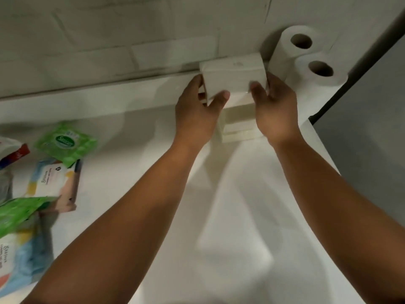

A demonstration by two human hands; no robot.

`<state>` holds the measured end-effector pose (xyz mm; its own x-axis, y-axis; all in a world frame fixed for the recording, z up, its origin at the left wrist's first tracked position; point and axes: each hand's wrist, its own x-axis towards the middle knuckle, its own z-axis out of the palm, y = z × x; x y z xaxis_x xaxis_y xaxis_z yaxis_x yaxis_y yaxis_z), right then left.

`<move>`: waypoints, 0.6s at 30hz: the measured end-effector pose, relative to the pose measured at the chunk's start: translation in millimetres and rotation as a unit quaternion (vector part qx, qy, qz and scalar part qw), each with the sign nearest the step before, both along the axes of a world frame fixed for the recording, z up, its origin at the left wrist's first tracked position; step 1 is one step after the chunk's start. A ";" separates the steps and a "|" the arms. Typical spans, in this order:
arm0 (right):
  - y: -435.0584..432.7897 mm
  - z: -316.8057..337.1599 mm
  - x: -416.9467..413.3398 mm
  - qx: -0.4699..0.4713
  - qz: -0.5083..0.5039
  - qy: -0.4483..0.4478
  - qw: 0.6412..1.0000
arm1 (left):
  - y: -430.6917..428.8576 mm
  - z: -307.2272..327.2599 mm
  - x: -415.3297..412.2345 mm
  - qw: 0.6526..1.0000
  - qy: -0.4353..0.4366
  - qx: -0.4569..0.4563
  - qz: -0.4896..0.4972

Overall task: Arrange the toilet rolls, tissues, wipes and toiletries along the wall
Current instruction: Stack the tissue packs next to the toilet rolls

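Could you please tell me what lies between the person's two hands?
In the head view, a white tissue pack lies between them: the left hand and right hand grip its sides above a stack of tissue packs.

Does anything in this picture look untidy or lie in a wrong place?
Yes. The wipes packs on the left lie in a loose heap, tilted and overlapping, away from the wall. The two rolls stand neatly by the wall, and the left hand and right hand hold a tissue pack beside them.

Blurred logo, perhaps "Sincere", on the green wipes pack point(65, 144); script on the pastel packs point(54, 183) illegible.
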<state>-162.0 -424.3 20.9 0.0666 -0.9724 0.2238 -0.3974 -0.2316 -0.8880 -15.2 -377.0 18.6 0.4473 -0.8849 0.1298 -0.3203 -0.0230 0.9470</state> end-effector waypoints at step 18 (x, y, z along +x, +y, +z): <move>-101.5 -7.4 2.2 0.010 0.045 0.363 0.931 | -92.1 -21.3 4.6 0.995 -0.054 0.085 0.021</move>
